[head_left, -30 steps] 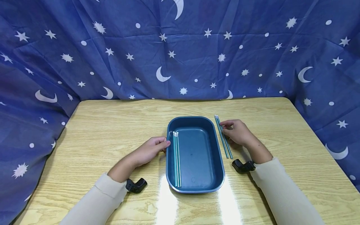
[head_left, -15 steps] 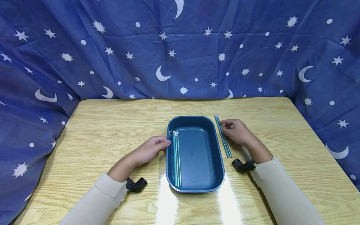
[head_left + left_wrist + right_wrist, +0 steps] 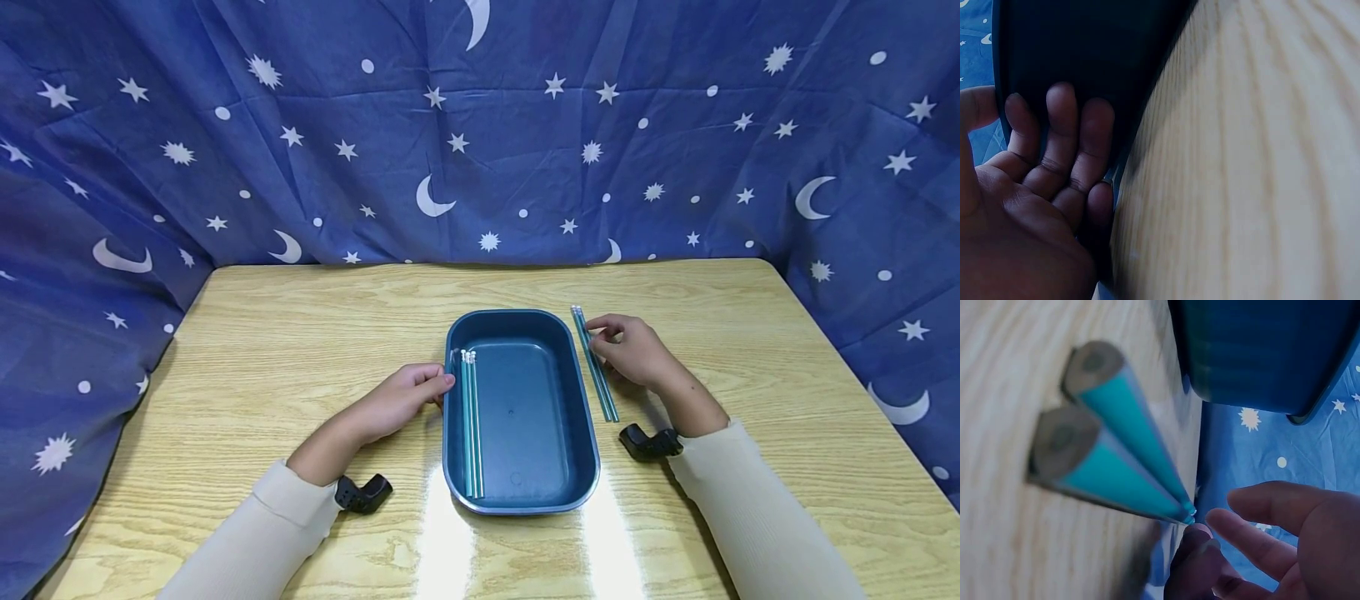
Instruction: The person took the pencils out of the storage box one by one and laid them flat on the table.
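My left hand (image 3: pixel 401 400) grips the left rim of a dark blue rectangular bin (image 3: pixel 510 508), thumb over the edge and fingers against the outer wall. The left wrist view shows those fingers (image 3: pixel 1093 134) curled along the bin's side. Inside, teal unsharpened pencils (image 3: pixel 472 433) with white erasers lie lengthwise along the left wall. To the right of the bin, two similar pencils (image 3: pixel 597 377) lie side by side on the table. My right hand (image 3: pixel 633 350) is beside them, fingertips at the pencils, thumb and forefinger apart. In the right wrist view the pencils' flat ends (image 3: pixel 1066 442) face the camera.
The wood-grain table (image 3: pixel 322 317) runs beneath everything. Behind it and at both sides hangs a blue curtain (image 3: pixel 517 133) with white stars and moons. Black wrist devices (image 3: pixel 363 494) sit at both sleeves.
The near ends of the two table pencils have drawn slightly closer together. My right forefinger and thumb have spread a little. My left hand and the bin stay put.
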`<state>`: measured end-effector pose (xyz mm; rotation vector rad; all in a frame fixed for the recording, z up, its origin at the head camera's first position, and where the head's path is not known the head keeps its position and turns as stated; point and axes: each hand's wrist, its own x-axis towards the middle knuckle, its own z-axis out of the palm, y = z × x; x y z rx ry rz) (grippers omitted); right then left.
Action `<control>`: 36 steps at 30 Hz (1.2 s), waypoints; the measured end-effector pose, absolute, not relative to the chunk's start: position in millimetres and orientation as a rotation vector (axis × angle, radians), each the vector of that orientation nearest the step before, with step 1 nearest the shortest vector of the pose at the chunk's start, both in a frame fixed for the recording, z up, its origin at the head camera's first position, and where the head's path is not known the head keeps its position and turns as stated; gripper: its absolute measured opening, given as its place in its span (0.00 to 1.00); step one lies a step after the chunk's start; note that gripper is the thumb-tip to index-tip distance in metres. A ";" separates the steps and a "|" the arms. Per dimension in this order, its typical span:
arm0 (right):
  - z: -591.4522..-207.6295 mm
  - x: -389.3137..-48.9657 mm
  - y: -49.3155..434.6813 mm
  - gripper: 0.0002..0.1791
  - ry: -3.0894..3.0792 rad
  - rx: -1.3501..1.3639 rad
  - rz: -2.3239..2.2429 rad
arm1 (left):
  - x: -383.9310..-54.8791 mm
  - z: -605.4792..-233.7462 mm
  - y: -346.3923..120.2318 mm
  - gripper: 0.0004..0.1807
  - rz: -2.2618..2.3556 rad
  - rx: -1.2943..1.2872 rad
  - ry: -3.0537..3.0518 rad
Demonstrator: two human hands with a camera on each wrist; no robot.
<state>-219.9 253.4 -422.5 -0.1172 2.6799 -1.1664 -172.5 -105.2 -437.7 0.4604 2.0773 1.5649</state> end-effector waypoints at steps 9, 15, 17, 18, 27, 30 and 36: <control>-416.1 -217.1 249.9 0.19 2.703 -0.112 -1.251 | -172.3 -438.1 -104.7 0.20 1.579 0.458 2.068; -411.2 -214.3 246.0 0.19 2.711 -0.117 -1.288 | -171.6 -437.4 -104.4 0.22 1.574 0.449 2.073; -409.5 -212.9 244.7 0.19 2.712 -0.109 -1.293 | -171.6 -437.7 -104.3 0.22 1.577 0.447 2.070; -408.5 -212.2 244.0 0.19 2.711 -0.110 -1.297 | -171.5 -437.7 -104.4 0.22 1.577 0.449 2.070; -402.3 -208.5 240.1 0.20 2.709 -0.133 -1.362 | -171.9 -437.9 -105.1 0.20 1.571 0.473 2.081; -400.9 -207.5 239.3 0.20 2.716 -0.141 -1.378 | -172.0 -437.3 -105.1 0.19 1.571 0.474 2.083; -397.6 -205.2 238.0 0.19 2.714 -0.159 -1.396 | -171.8 -436.7 -105.3 0.20 1.579 0.482 2.075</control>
